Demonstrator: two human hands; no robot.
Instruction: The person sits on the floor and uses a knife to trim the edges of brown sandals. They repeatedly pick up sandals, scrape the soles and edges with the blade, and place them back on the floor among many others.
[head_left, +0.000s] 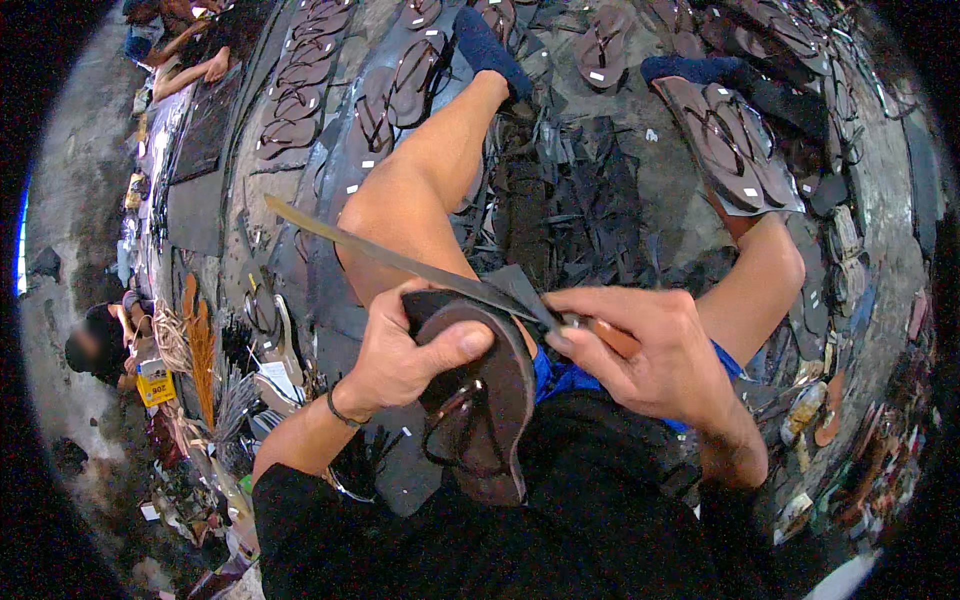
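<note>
My left hand (378,365) is wrapped around a dark brown flip-flop (500,400), its thumb pressed on the footbed near one end and its fingers hidden underneath. A dark strap loops over the lower part of the sandal. In my right hand (655,350) is a knife (375,255) with a wooden handle. Its long, narrow blade reaches up to the left, lying along the sandal's upper edge. A dark strip of sole material (522,292) stands out beside the blade, close to my right fingertips; whether the fingers pinch it too, I cannot tell.
Black rubber scraps (590,190) cover the floor between my bare legs. Several finished-looking flip-flops (300,100) lie in rows at the far left, with a pair (728,145) near my right shin. Bundled cords (197,350) and another person (110,340) are at the left.
</note>
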